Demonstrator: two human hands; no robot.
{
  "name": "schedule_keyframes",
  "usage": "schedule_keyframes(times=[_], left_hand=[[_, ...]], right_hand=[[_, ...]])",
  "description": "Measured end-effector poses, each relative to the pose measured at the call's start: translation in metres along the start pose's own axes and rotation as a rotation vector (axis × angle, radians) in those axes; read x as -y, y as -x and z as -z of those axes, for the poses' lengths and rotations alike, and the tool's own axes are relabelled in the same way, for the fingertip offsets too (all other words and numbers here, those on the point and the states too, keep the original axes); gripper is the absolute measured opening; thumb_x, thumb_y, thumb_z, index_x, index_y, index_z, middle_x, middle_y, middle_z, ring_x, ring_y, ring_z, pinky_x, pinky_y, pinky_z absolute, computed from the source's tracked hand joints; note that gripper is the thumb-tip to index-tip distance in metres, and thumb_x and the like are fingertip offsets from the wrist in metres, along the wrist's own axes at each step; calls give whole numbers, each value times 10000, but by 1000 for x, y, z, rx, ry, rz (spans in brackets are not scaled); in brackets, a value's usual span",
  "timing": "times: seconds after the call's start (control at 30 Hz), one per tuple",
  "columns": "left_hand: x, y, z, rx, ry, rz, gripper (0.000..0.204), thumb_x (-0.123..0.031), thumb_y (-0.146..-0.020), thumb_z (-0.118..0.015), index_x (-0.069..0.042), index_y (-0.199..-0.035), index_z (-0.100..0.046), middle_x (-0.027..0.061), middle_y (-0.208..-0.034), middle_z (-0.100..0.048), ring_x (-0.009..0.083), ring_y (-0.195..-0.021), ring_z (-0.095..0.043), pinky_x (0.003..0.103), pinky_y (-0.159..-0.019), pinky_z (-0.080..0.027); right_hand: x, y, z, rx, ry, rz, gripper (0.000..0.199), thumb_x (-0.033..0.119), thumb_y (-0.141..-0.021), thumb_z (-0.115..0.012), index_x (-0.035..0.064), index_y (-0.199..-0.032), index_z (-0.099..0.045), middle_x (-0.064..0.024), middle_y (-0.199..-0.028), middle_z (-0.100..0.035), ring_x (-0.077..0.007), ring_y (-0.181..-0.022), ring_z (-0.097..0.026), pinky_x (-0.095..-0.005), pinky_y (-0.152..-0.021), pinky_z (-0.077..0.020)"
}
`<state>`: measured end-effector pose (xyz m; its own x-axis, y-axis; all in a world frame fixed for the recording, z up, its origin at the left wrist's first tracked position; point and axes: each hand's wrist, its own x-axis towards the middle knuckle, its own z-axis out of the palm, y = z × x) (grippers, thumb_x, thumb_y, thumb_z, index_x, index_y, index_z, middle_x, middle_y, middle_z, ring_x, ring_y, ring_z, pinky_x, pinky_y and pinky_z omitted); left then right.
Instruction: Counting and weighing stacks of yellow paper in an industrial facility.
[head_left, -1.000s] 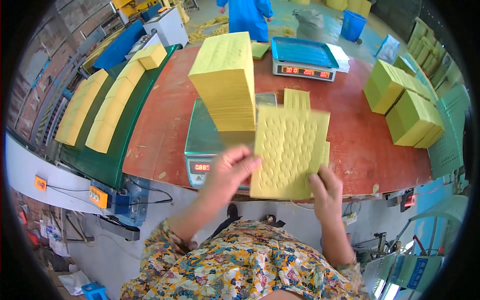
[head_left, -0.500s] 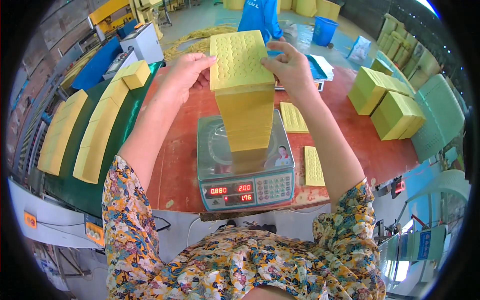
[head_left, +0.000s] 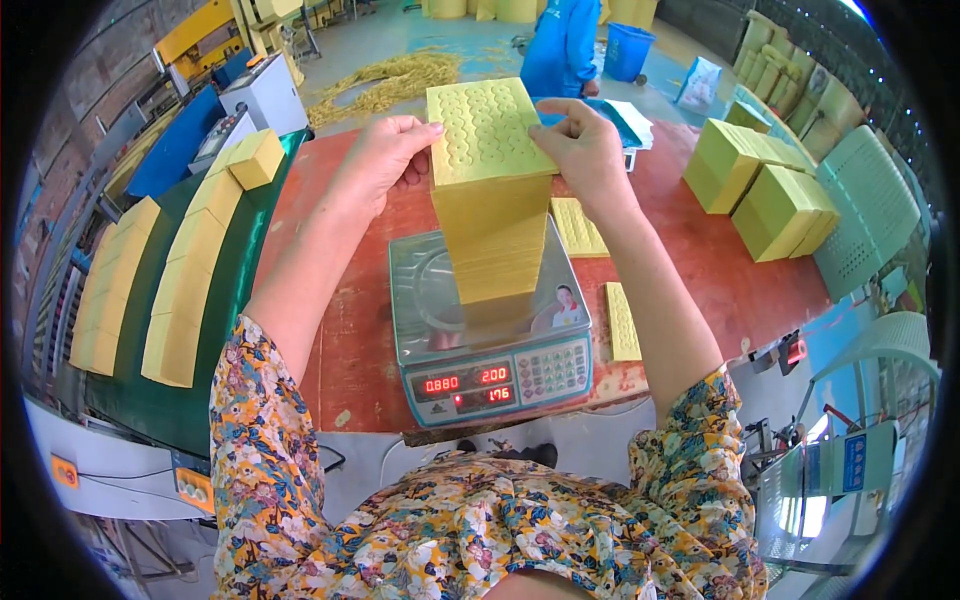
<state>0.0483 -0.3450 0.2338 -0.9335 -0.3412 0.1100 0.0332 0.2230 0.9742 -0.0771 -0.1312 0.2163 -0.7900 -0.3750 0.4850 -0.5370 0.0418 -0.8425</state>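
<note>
A tall stack of yellow paper [head_left: 492, 235], its top sheet punched with rows of wavy curved cuts, stands upright on a digital weighing scale [head_left: 412, 290] with lit red figures. At the upper left edge of the stack, my left hand [head_left: 385, 160] presses its thumb against the side, fingers curled below. My right hand [head_left: 592, 155] pinches the upper right edge between thumb and bent forefinger. Just right of the scale lie a thin punched yellow pad [head_left: 576, 228] and a second small pad [head_left: 622, 325], partly beside my right forearm.
The scale rests on a red table [head_left: 345, 320]. Rows of yellow paper blocks [head_left: 180, 300] sit on a green conveyor belt [head_left: 150, 400] at left. More blocks [head_left: 785, 210] stand at right near a green plastic chair [head_left: 870, 220]. Beyond the table, a person in blue [head_left: 560, 50] stands near a blue bin [head_left: 627, 52].
The slightly overhanging top layer now sits more nearly flush with the stack beneath. Both hands keep their hold at its edges. My view has shifted a little, and the person in blue appears lower.
</note>
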Motion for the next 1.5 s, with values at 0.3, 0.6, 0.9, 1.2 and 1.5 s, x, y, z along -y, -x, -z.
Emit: schedule_keyframes(times=[0.3,0.6,0.9,1.2,1.5], left_hand=[[3,9,-6,-61,2,36,261,-309,-931,-645,-100,-782,-599,8,-652,-594,87,-522,-511,234,-457,-353],[11,12,-10,-121,-38,-3,285,-313,-953,-618,-135,-737,-564,-32,-618,-541,60,-494,-460,228,-452,-338],[14,55,-21,-243,-9,-116,273,-254,-978,-579,-110,-747,-562,-25,-639,-520,61,-550,-463,223,-493,-343],[69,232,-61,-519,179,-151,227,-164,-1007,-536,-57,-808,-558,3,-640,-527,49,-548,-444,208,-488,-333],[84,267,-45,-766,136,-94,244,-173,-1003,-532,-75,-780,-504,23,-648,-484,84,-560,-426,235,-497,-305]], right_hand=[[3,7,-3,2,106,28,346,168,-788,-734,33,-1104,-686,-65,-726,-659,-139,-656,-600,-302,-656,-495],[3,15,-10,-49,96,88,234,128,-851,-711,22,-1059,-694,6,-664,-573,-62,-624,-503,-256,-587,-423],[19,40,-3,-140,64,115,161,73,-882,-646,34,-1032,-690,-38,-645,-590,-92,-606,-543,-262,-593,-462],[8,195,17,-152,-382,-51,160,-15,-946,-556,3,-1065,-661,35,-795,-585,-31,-647,-511,-193,-575,-416],[-24,229,40,-148,-463,-302,171,21,-968,-548,-14,-1094,-658,1,-692,-565,-67,-636,-518,-221,-608,-427]])
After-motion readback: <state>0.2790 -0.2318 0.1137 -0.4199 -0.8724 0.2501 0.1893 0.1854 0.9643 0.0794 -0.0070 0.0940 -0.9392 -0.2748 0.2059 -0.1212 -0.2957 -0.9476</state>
